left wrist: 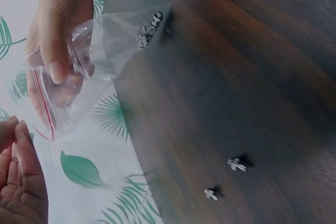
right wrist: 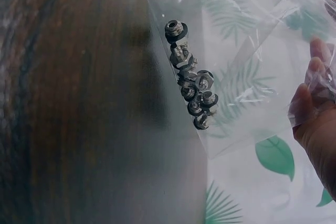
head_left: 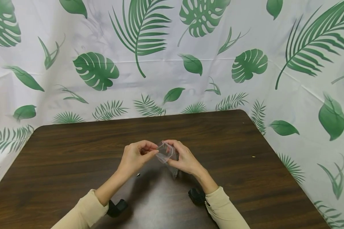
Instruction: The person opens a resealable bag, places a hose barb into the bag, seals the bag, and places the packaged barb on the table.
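A clear zip bag (head_left: 165, 152) with a red line along its mouth hangs tilted over the table. My right hand (head_left: 183, 157) grips it near the mouth, thumb on one side and fingers on the other. In the bag's bottom corner lie several small threaded metal fittings with black rings (right wrist: 191, 77). My left hand (head_left: 134, 159) has its thumb and fingertips together right at the bag's mouth; I cannot tell whether they pinch anything. Two loose metal pieces, one (left wrist: 237, 164) larger-looking and one (left wrist: 211, 193) smaller-looking, lie on the table below the left hand.
The dark wood-grain table (head_left: 74, 149) ends at a white leaf-printed curtain (head_left: 160, 76). A tiny pale scrap (head_left: 253, 156) lies toward the table's right side. Black wrist mounts (head_left: 117, 208) sit under both forearms.
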`<state>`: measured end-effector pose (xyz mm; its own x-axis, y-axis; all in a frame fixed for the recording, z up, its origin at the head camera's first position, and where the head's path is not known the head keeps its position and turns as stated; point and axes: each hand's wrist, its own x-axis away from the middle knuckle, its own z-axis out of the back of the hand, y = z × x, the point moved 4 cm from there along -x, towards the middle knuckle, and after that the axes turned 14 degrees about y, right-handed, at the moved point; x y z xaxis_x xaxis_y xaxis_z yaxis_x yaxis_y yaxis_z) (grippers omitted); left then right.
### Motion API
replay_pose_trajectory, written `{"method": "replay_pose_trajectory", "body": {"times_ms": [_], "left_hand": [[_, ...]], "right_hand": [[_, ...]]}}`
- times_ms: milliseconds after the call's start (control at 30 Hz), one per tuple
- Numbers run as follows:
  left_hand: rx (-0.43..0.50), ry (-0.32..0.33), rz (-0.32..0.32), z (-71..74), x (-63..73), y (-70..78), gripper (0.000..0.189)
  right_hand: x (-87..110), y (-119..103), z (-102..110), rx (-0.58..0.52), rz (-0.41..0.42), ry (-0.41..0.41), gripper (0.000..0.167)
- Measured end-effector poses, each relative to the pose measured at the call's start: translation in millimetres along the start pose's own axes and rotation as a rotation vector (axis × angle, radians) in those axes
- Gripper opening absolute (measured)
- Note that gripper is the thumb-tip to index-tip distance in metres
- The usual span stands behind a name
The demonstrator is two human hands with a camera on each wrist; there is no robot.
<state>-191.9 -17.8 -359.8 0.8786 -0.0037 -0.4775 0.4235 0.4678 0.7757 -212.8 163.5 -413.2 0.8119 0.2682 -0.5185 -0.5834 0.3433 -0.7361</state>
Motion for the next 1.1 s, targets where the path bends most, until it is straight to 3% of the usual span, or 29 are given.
{"method": "replay_pose_trajectory", "body": {"times_ms": [167, 400, 700, 900, 1100], "left_hand": [[-0.011, 0.015, 0.06, 10.4, 5.0, -15.2, 0.012], [-0.127, 0.006, 0.159, 23.2, 15.2, -51.6, 0.015], [-0.193, -0.049, 0.256, 26.0, 25.3, -88.1, 0.016], [-0.23, -0.076, 0.263, 23.2, 27.8, -103.4, 0.014], [-0.261, -0.083, 0.213, 16.0, 24.7, -109.3, 0.012]], "right_hand": [[0.0, -1, 0, 0.007, 0.001, 0.006, 0.057], [0.0, 0, 0, 0.015, 0.028, 0.009, 0.055], [-0.8, 0, 0, 0.017, 0.038, 0.014, 0.055], [0.1, 0, 0, 0.03, 0.033, 0.013, 0.055], [-0.3, 0, 1, 0.037, 0.033, 0.015, 0.055]]}}
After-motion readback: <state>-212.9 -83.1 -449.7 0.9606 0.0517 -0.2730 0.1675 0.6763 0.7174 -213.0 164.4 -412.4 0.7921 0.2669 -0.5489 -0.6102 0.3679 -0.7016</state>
